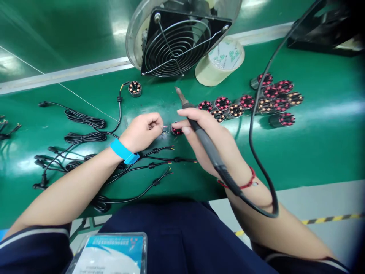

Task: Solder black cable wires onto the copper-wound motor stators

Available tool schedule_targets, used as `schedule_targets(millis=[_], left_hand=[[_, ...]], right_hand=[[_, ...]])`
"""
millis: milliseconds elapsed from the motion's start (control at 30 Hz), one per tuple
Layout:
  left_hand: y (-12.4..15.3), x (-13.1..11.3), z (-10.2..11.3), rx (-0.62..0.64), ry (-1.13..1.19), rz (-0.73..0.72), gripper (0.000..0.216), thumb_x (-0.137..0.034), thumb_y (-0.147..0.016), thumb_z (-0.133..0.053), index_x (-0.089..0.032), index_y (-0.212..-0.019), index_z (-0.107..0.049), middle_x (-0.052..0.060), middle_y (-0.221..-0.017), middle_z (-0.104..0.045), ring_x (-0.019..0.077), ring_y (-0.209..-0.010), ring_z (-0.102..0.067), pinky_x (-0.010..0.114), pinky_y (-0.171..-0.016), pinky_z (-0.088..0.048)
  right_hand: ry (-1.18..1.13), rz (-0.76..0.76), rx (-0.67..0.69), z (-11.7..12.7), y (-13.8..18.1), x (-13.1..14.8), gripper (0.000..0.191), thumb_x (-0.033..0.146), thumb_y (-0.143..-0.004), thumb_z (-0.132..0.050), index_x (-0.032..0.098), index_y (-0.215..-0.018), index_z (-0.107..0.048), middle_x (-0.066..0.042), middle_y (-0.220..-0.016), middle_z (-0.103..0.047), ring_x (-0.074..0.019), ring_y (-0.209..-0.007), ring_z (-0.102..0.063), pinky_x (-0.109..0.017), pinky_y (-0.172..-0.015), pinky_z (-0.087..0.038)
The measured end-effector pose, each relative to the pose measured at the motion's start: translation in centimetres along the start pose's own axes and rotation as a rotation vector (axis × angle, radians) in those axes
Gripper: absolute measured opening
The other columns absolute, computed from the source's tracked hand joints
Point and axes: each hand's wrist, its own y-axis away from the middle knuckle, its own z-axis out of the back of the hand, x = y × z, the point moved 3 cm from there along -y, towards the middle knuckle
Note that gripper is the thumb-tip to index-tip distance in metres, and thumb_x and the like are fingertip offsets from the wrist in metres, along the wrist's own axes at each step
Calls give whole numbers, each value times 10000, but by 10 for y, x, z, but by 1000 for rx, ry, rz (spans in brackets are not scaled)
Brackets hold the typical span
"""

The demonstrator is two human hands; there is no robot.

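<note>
My right hand grips a soldering iron, its tip pointing up and away over the bench. The index finger and thumb of that hand reach to a small stator coil with dark red windings, the fingertip at its rim. Just left of it, my left hand is closed in a pinch. Thin wire ends stick out past its fingertips, and a black cable runs under the wrist from the left. Beyond the left hand stands a copper-wound stator coil joined to another black cable.
A fan with a wire guard stands at the back beside a wide tape roll. Several stator coils are grouped at right. Bundled black cables lie at left, more under my left forearm. The iron's cord loops at right.
</note>
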Motion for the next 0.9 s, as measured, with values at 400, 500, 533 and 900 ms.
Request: schedule_targets(millis=[400,500,533,900], left_hand=[[4,-4,3,-53,-16,-59,92,-141,-791,-496,-157,-728,-560,-45,-627,-520,80,-570,-421,227,-564,-349],[5,-2,4,-91,13,-55,59,-136,-791,-498,-163,-797,-550,-33,-684,-542,90,-607,-463,233,-588,-387],[5,-1,5,-100,19,-60,52,-134,-789,-498,-167,-799,-537,-29,-696,-542,94,-621,-474,235,-594,-397],[8,-4,8,-67,13,-139,59,-159,-833,-509,-177,-777,-509,-31,-703,-508,95,-603,-460,245,-581,-384]], right_hand=[[-14,17,12,-32,-17,-37,435,139,-849,-486,264,-1265,-481,-6,-928,-699,-210,-935,-650,-431,-917,-494],[-29,75,-82,-29,-12,-33,469,148,-844,-519,279,-1289,-452,0,-918,-678,-203,-930,-635,-416,-924,-497],[-21,101,-101,-29,-10,-31,478,152,-843,-527,282,-1295,-443,3,-901,-668,-203,-907,-630,-419,-917,-499],[19,151,-91,-37,-8,-26,466,125,-808,-540,282,-1239,-458,13,-835,-661,-215,-850,-606,-404,-789,-477]])
